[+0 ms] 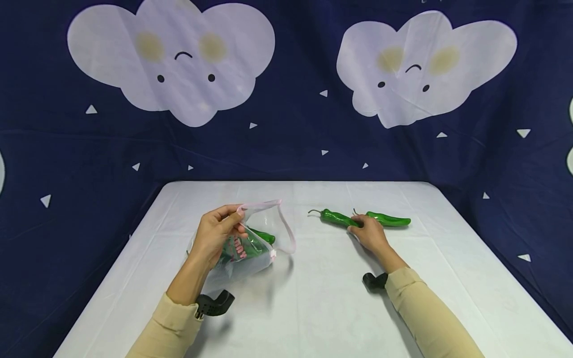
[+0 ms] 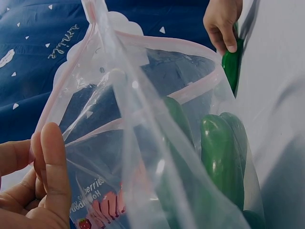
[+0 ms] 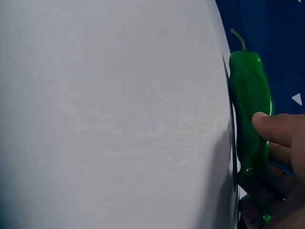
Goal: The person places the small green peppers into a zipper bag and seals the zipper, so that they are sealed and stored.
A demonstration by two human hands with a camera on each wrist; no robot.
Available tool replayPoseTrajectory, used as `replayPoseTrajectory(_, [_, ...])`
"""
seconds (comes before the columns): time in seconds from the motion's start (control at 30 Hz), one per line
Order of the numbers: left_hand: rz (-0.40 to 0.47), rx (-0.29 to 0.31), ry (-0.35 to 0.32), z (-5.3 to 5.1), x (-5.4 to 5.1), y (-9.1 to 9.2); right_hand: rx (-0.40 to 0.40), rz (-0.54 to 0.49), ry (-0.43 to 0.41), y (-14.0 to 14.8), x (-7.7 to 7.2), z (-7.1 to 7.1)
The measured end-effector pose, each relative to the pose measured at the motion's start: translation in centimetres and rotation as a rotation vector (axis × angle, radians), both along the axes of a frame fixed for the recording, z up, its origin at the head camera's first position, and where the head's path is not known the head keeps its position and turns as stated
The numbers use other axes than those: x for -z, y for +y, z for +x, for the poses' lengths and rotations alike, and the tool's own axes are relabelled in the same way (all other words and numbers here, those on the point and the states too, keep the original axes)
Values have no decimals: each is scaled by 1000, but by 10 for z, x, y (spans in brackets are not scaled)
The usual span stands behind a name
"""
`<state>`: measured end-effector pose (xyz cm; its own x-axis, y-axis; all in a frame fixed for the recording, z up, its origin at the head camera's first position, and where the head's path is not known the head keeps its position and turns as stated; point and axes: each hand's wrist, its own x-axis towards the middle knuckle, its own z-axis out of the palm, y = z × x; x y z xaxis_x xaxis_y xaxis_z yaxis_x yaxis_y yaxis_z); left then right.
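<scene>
My left hand (image 1: pixel 218 232) pinches the pink-edged rim of a clear zip bag (image 1: pixel 286 228), whose mouth gapes toward the right. Inside the bag lie several green peppers (image 2: pixel 219 152), seen through the plastic with pink lettering on it. Over on the right, my right hand (image 1: pixel 370 233) grips the near end of a long green pepper (image 1: pixel 334 218), with the thumb (image 3: pixel 267 125) laid across it in the right wrist view. A second loose pepper (image 1: pixel 391 220) lies just behind that hand, its stem partly hidden by the fingers.
A white-covered table (image 1: pixel 313 308) holds everything. Behind its far edge hangs a dark blue cloth (image 1: pixel 286 149) printed with pale clouds and small triangles. A black wrist camera (image 1: pixel 216 303) sits on the left forearm, another camera (image 1: pixel 374 282) on the right.
</scene>
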<state>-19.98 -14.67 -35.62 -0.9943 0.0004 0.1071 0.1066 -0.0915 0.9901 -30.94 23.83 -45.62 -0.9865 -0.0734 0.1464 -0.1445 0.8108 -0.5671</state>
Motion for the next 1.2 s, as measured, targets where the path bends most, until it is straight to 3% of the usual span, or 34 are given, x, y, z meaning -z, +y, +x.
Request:
replayPoseTrajectory(0.2, [-10,-8,-5,0,0,0,17,-68,-29,3,-1,3])
replayPoseTrajectory(0.67, [2,-7,-4,1,1,0,41,-183,6,7,-2,12])
replayPoseTrajectory(1.2, [2,-7,-2,0,0,1,52,-240,34,2,-6,23])
